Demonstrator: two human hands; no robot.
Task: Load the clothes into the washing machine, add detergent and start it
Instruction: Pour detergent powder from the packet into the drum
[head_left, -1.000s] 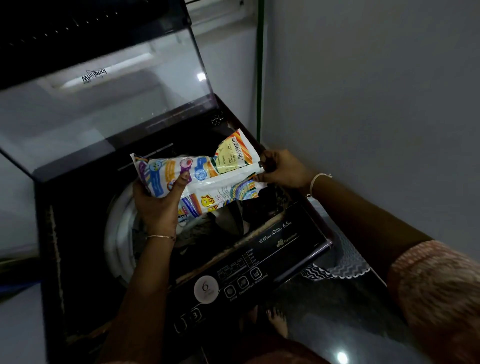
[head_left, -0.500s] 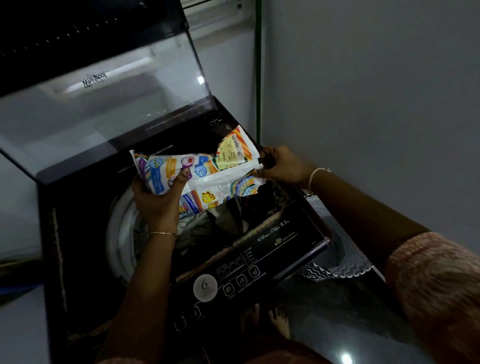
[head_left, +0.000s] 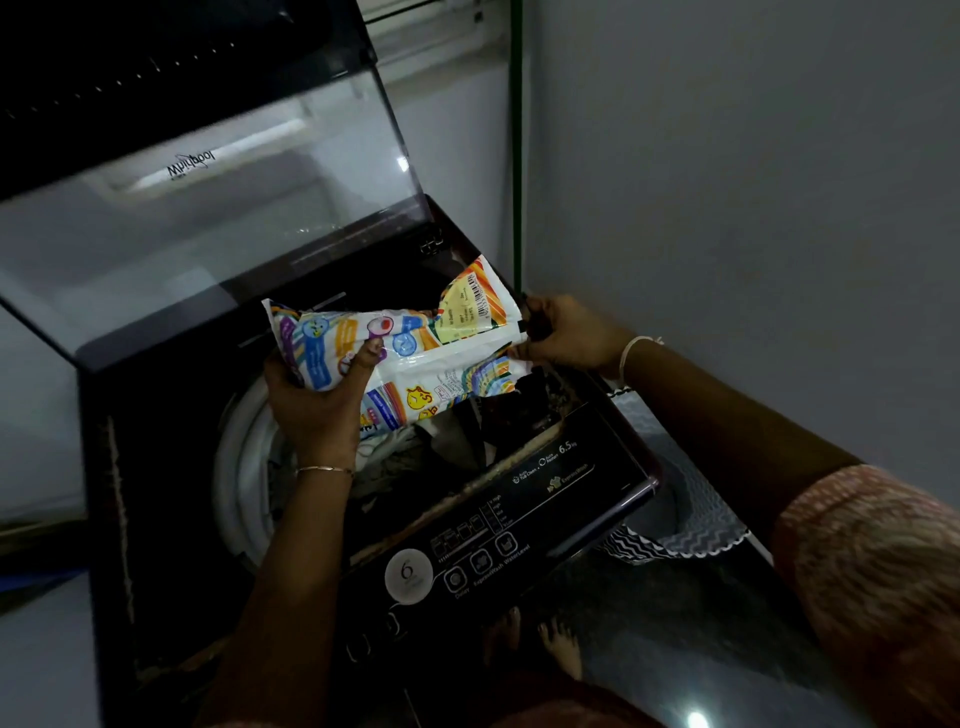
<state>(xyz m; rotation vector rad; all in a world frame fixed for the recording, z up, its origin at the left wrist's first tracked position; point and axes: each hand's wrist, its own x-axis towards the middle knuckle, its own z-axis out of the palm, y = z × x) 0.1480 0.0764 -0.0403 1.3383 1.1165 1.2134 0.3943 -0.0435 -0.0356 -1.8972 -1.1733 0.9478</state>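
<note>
View from above of a dark top-loading washing machine (head_left: 156, 467) in dim light, its glass lid (head_left: 208, 208) raised at the back edge. A colourful printed detergent packet (head_left: 415, 353) is held lengthwise over the open drum (head_left: 244, 467), above a heap of clothes (head_left: 415, 457) inside.

The left hand (head_left: 311, 410) grasps the packet's left end from below, fingers curled under it and the thumb pressed on top. The right hand (head_left: 566, 338) pinches the packet's right end, near the machine's right edge beside a grey wall (head_left: 727, 208).

The control panel (head_left: 519, 519), with a round dial and buttons, runs along the machine's front edge. Bare feet (head_left: 561, 644) show on the floor below it.
</note>
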